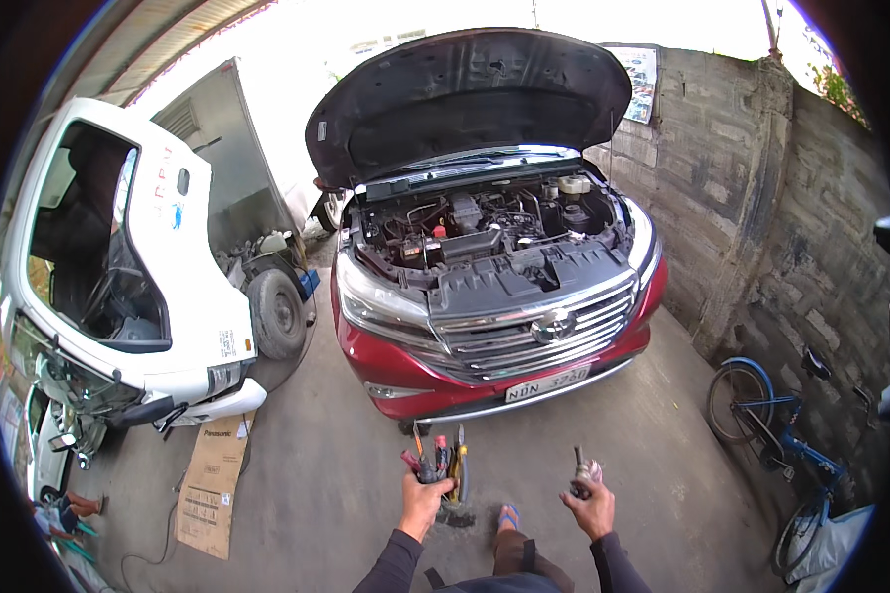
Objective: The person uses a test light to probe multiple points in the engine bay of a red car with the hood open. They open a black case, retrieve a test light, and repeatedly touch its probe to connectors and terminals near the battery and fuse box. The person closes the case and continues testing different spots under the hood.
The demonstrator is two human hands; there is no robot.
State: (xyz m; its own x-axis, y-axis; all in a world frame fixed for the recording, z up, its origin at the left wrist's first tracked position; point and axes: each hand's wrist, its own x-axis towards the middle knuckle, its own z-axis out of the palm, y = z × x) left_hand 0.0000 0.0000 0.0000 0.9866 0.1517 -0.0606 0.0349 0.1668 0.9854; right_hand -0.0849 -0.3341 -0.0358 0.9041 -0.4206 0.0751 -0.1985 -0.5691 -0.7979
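My left hand is closed around a bundle of hand tools, fanned upward. Screwdrivers with orange and red parts and yellow-handled pliers seem to be among them. Apart from it, on the right, my right hand grips a small greyish metal piece with a short dark shaft pointing up; its exact kind is too small to tell. Beyond both hands stands a red car, its hood raised and the engine bay uncovered. Neither hand touches the car.
A white truck with an open side window stands on the left. Flattened cardboard and a dark cable lie on the concrete floor. At the right, a blue bicycle leans near a block wall. Part of another person shows lower left.
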